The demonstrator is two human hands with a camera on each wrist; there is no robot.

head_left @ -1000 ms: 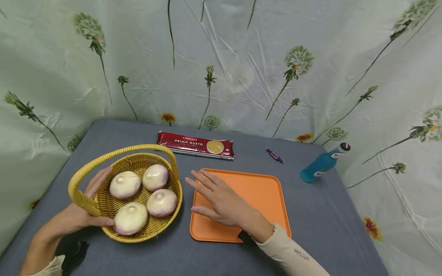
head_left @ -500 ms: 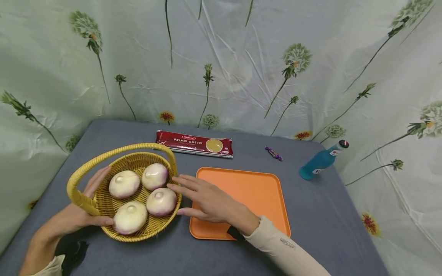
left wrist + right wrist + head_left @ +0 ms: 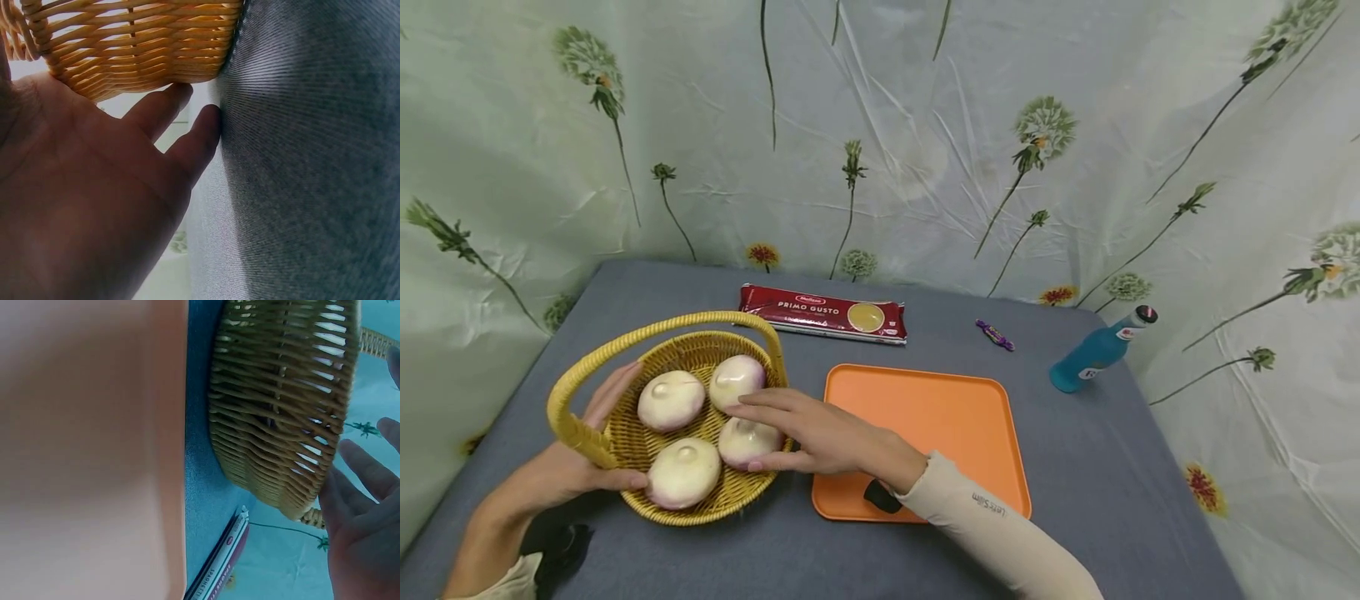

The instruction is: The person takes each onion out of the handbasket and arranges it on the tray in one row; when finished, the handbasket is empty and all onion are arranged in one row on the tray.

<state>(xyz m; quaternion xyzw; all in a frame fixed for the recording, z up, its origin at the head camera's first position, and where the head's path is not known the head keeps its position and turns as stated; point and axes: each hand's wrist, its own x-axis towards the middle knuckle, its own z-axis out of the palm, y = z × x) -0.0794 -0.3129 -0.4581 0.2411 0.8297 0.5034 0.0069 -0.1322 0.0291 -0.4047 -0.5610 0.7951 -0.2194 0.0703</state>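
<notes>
Monitoring from the remote station, I registered the right hand (image 3: 822,432) above the rim of the wicker basket (image 3: 681,518), its fingers nearly straight and well parted from the thumb, with the front-right onion (image 3: 742,443) in the basket between them; contact with that onion could not be determined. I observed the left hand (image 3: 574,468) against the opposite side of the basket, fingers extended along the outer wall and thumb at the rim, near the front-left onion (image 3: 683,475). I located the orange tray (image 3: 932,417) under the right forearm.
</notes>
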